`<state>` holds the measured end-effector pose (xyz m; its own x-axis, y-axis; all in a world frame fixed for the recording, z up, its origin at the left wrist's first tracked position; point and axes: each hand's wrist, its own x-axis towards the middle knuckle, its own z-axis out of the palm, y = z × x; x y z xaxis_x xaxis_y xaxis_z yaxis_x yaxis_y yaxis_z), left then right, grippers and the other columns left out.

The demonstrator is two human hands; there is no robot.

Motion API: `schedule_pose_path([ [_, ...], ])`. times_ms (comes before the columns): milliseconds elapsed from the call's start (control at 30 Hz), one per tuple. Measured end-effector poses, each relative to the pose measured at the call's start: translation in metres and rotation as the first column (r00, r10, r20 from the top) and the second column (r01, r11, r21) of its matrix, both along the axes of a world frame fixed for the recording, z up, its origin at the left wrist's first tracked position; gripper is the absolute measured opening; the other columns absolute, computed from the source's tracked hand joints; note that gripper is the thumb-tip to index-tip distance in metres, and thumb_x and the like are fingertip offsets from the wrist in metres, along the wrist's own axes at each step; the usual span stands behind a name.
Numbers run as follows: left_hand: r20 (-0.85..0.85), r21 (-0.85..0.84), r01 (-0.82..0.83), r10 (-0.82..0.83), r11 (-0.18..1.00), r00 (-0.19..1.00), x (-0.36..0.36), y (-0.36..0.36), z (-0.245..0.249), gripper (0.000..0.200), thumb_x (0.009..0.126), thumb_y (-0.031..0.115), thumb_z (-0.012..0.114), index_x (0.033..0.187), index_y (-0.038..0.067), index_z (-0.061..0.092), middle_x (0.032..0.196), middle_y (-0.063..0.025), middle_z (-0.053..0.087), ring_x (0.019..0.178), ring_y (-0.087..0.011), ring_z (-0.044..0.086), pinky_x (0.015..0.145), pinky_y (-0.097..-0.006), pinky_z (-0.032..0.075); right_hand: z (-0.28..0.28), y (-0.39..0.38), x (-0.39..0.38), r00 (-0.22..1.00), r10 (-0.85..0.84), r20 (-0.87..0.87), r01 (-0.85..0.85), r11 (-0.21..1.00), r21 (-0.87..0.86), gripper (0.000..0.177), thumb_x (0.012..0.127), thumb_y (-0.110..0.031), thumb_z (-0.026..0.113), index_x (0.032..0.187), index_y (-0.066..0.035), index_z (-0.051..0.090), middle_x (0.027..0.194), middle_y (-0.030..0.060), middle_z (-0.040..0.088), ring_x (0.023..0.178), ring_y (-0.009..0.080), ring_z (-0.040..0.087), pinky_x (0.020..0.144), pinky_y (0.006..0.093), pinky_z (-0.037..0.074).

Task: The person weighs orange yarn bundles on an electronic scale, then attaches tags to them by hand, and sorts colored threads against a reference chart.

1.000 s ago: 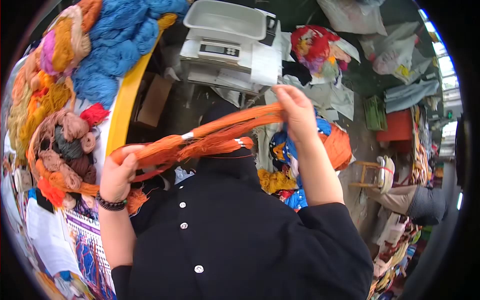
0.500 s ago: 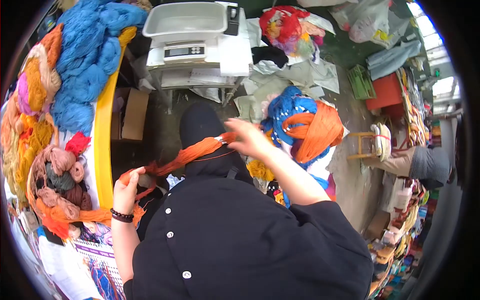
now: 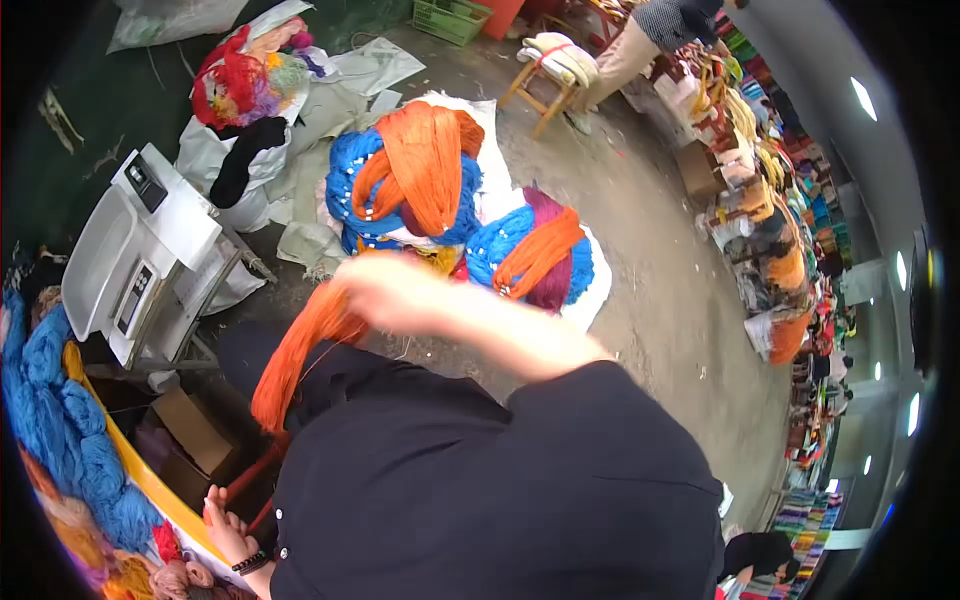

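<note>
My right hand (image 3: 395,292), smeared by motion, is closed on a hank of orange yarn (image 3: 305,350) that hangs down over my lap. At the lower left, my left hand (image 3: 230,530), with a dark beaded bracelet at the wrist, is curled at a reddish-orange strand of yarn (image 3: 258,472) beside the yellow table edge. Part of its grip is hidden. Beyond my right hand lies a sack heaped with blue yarn (image 3: 350,165) and a large orange hank (image 3: 425,165). A second sack of blue yarn (image 3: 500,240) sits closer, topped with orange and maroon hanks.
A white scale with a tray (image 3: 110,265) stands on a small table at the left. Blue hanks (image 3: 60,400) lie on the yellow-edged table (image 3: 140,465), above a cardboard box (image 3: 195,430). A person (image 3: 650,40) bends near a wooden stool (image 3: 540,95). Yarn piles line the right.
My view has swung to the right. My right hand has drawn the orange hank away from my left hand, toward the yarn sacks. My left hand stays low by the table edge.
</note>
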<state>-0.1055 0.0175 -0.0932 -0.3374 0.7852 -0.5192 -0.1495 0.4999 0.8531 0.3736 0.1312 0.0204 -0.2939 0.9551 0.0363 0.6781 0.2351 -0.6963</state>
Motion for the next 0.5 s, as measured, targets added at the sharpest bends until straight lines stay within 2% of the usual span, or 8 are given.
schedule_pose_path([
  [67, 0.007, 0.010, -0.013, 0.013, 1.000, 1.000, -0.004, 0.010, 0.004, 0.038, 0.095, 0.037, 0.048, 0.116, 0.007, 0.057, 0.104, -0.0039, 0.064, 0.040, -0.0004, 0.025, 0.034, -0.0176, 0.016, 0.044, -0.013, 0.063, 0.990, -0.115, -0.078, 0.129, 0.969, 0.210, 0.026, 0.078, -0.006, 0.051, 0.103, -0.006, 0.059, 0.089, 0.0152, 0.060, 0.084, 0.0312, 0.060, 0.074, 0.0405, 0.049],
  [100, 0.008, 0.013, -0.031, 0.031, 0.999, 1.000, -0.003, 0.014, 0.007, 0.038, 0.095, 0.037, 0.048, 0.116, 0.007, 0.057, 0.104, -0.0039, 0.064, 0.040, -0.0005, 0.025, 0.034, -0.0178, 0.016, 0.075, -0.022, 0.088, 0.934, -0.341, -0.108, 0.344, 0.939, 0.009, 0.030, 0.078, -0.004, 0.050, 0.106, -0.007, 0.059, 0.085, 0.0132, 0.059, 0.079, 0.0284, 0.060, 0.071, 0.0375, 0.049],
  [133, 0.015, -0.001, -0.053, 0.053, 0.999, 0.998, 0.000, 0.018, 0.014, 0.038, 0.095, 0.038, 0.047, 0.116, 0.007, 0.057, 0.103, -0.0038, 0.064, 0.040, -0.0008, 0.025, 0.034, -0.0181, 0.016, 0.085, -0.021, 0.123, 0.942, -0.321, -0.102, 0.337, 0.903, 0.268, 0.027, 0.079, -0.006, 0.051, 0.105, -0.007, 0.060, 0.083, 0.0102, 0.058, 0.074, 0.0216, 0.058, 0.066, 0.0335, 0.049],
  [200, 0.056, 0.041, -0.060, 0.058, 0.997, 0.997, -0.001, 0.023, 0.014, 0.037, 0.095, 0.037, 0.047, 0.116, 0.008, 0.057, 0.103, -0.0037, 0.064, 0.040, -0.0011, 0.024, 0.034, -0.0182, 0.017, 0.122, -0.018, 0.173, 0.893, -0.414, -0.175, 0.449, 0.817, 0.362, 0.023, 0.082, -0.007, 0.051, 0.102, -0.006, 0.061, 0.080, 0.0046, 0.059, 0.072, 0.0112, 0.055, 0.065, 0.0280, 0.046],
  [267, 0.073, 0.071, -0.064, 0.059, 0.995, 0.996, -0.003, 0.024, 0.013, 0.037, 0.095, 0.036, 0.048, 0.116, 0.007, 0.056, 0.105, -0.0043, 0.063, 0.040, -0.0010, 0.025, 0.034, -0.0178, 0.017, 0.137, 0.001, 0.237, 0.861, -0.507, 0.033, 0.394, 0.708, 0.586, 0.021, 0.084, -0.010, 0.049, 0.101, -0.005, 0.060, 0.074, 0.0053, 0.060, 0.070, 0.0132, 0.057, 0.064, 0.0296, 0.046],
  [300, 0.081, 0.083, -0.069, 0.063, 0.994, 0.995, -0.004, 0.024, 0.013, 0.037, 0.095, 0.036, 0.048, 0.116, 0.007, 0.056, 0.106, -0.0046, 0.063, 0.041, -0.0010, 0.025, 0.034, -0.0177, 0.017, 0.142, 0.005, 0.249, 0.787, -0.608, -0.108, 0.585, 0.677, 0.447, 0.020, 0.085, -0.013, 0.051, 0.100, -0.003, 0.060, 0.074, 0.0091, 0.062, 0.069, 0.0175, 0.059, 0.066, 0.0323, 0.047],
  [400, 0.055, 0.089, -0.076, 0.071, 0.993, 0.996, 0.002, 0.024, 0.026, 0.038, 0.095, 0.036, 0.048, 0.117, 0.006, 0.056, 0.107, -0.0051, 0.063, 0.041, -0.0011, 0.025, 0.034, -0.0175, 0.017, 0.153, 0.022, 0.296, 0.655, -0.756, 0.002, 0.584, 0.508, 0.633, 0.023, 0.085, -0.017, 0.054, 0.104, -0.007, 0.061, 0.085, 0.0142, 0.065, 0.080, 0.0271, 0.064, 0.071, 0.0356, 0.048],
  [500, 0.053, 0.125, -0.080, 0.074, 0.989, 0.996, -0.005, 0.021, 0.025, 0.038, 0.095, 0.035, 0.048, 0.117, 0.006, 0.055, 0.106, -0.0045, 0.063, 0.041, -0.0011, 0.025, 0.034, -0.0176, 0.017, 0.141, 0.013, 0.321, 0.593, -0.805, -0.013, 0.415, 0.291, 0.862, 0.023, 0.084, -0.014, 0.053, 0.104, -0.008, 0.061, 0.094, 0.0157, 0.064, 0.089, 0.0342, 0.061, 0.078, 0.0391, 0.047],
])
